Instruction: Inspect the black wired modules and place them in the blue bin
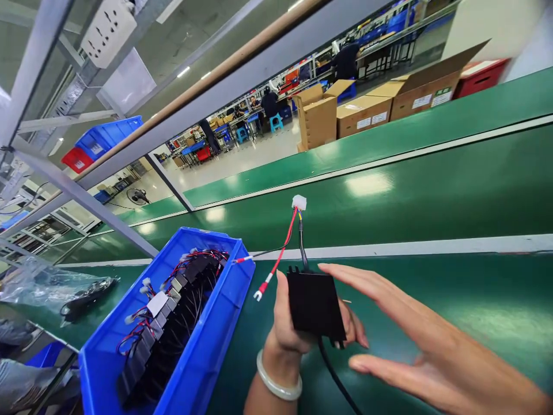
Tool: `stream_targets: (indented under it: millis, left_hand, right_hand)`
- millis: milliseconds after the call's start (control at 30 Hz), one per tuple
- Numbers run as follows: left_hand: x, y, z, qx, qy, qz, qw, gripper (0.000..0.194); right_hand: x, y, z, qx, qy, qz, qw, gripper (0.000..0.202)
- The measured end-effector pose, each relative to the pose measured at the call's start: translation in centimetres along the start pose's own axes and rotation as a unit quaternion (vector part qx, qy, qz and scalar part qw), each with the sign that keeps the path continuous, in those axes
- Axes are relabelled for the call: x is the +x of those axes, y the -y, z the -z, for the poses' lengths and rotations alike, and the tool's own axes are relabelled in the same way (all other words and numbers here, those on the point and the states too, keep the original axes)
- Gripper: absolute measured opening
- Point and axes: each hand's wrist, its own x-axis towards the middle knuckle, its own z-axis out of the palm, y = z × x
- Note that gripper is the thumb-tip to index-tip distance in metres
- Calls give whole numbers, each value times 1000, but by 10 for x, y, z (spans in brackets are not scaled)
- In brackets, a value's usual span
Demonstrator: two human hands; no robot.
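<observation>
- Module (314, 304), black and box-shaped, cradled from beneath in the left hand (294, 323), thumb up along its near-left side, fingertips showing under its right edge.
- Looks like a hard matte plastic case with square corners; probably light and stiff, with no give, so unlikely to deform in a firm grasp.
- Best gripped across the two long sides of the case, not by the leads.
- Sprouting from the far end of the case: thin red and black wires (286, 242), limp and easily bent, running up to a small white plug (299, 202) beyond the fingers.
- Also a loose lead ending in a red-sleeved fork terminal (259, 293), just left of the thumb.
- Thicker black cable (339, 383) trailing off the near end toward the wrist; likely to drag or snag if swung.
- Right hand (415, 340) spread flat and wide, holding nothing, fingertips hovering just right of the case; contact impossible to confirm.
- Pale smooth bangle (276, 383) around the left wrist.
- Left of both hands, a glossy blue bin (207, 351) packed with similar black modules and tangled wires.
- Beneath everything, a smooth green belt (432, 190) with a dull sheen.
</observation>
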Motion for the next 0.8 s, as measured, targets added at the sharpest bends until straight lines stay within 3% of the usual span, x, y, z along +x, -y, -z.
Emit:
stream_targets:
  millis: [167, 433, 567, 733, 800]
  left_hand:
    - [-3, 4, 9, -2, -27, 26, 999, 117]
    - [-9, -3, 25, -42, 13, 62, 997, 119]
    - [-12, -11, 33, -82, -42, 86, 992, 109]
    - [-17, -19, 42, -97, -30, 143, 984, 105]
    - [-19, -21, 43, -103, -54, 153, 981, 99]
  right_hand:
    - [1, -8, -10, -4, 35, 12, 999, 74]
    - [4, -11, -28, 21, 36, -2, 999, 66]
    - [6, -6, -37, -4, 25, 1, 1000, 60]
    - [10, 6, -48, -20, 13, 2, 1000, 61]
    - [10, 8, -48, -16, 19, -7, 1000, 64]
